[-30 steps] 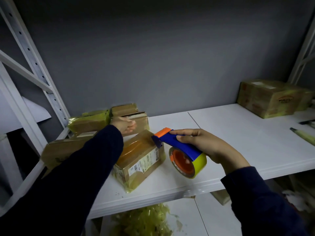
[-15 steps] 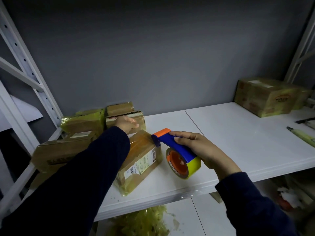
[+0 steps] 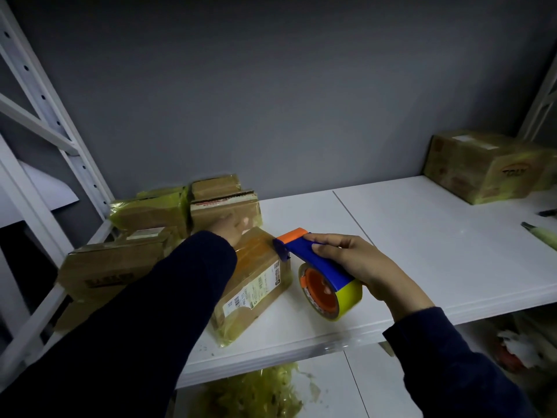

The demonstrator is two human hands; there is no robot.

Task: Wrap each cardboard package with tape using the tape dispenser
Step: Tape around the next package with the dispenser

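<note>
Op: Right hand?
Log: Your right hand (image 3: 367, 263) is curled round the handle of the blue-and-orange plastic tape dispenser (image 3: 304, 254), fingers wrapped over the top. The dispenser carries a yellow tape roll (image 3: 351, 295) on an orange core.

Op: Where does it sit?
Log: Landmark for this entry is the brown cardboard package with the white printed label (image 3: 256, 285). It is wrapped in yellowish tape and lies on the white shelf board (image 3: 422, 251). The dispenser's orange-tipped head is at that package's upper right edge, touching or nearly so; which one cannot be read. The roll is just right of the package, low over the board, contact not readable.

Op: Left hand?
Log: Your left hand (image 3: 236, 226) is past the package's far end, against the front of a plain cardboard box with a torn top strip (image 3: 224, 211). It is motion-blurred. How far open it is, and whether it holds anything, I cannot tell. Your dark sleeve (image 3: 180, 297) crosses the package's left side.

Op: Surroundings?
Log: Behind the package, a small cardboard box (image 3: 215, 185) sits on the torn-strip box, with a yellow-wrapped parcel (image 3: 150, 211) beside them on the left. Left of the package lies a larger flat cardboard box (image 3: 114, 260). Well to its right, a big tape-wrapped carton (image 3: 482, 167) stands at the grey wall. Below the package, on the lower level, lies a crumpled heap of yellowish tape (image 3: 256, 390)
</note>
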